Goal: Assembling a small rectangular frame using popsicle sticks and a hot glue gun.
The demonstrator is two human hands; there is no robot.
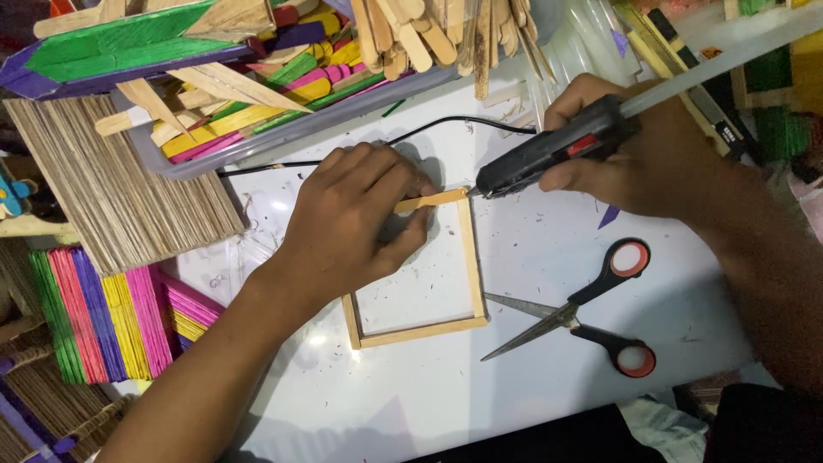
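My left hand (356, 219) presses on the top stick (433, 200) of a square frame of plain wooden craft sticks (474, 266) lying on the white table (531, 386). My right hand (639, 159) grips a black hot glue gun (557, 154) with a clear glue stick out its back. Its nozzle touches the frame's top right corner, right beside my left fingertips.
Open black scissors with red-lined handles (591, 313) lie right of the frame. A clear tub (283, 137) of coloured and plain craft sticks stands at the back. Bundles of coloured sticks (111, 313) and a mat of thin sticks (120, 184) lie at the left. A black cord (446, 127) crosses the table.
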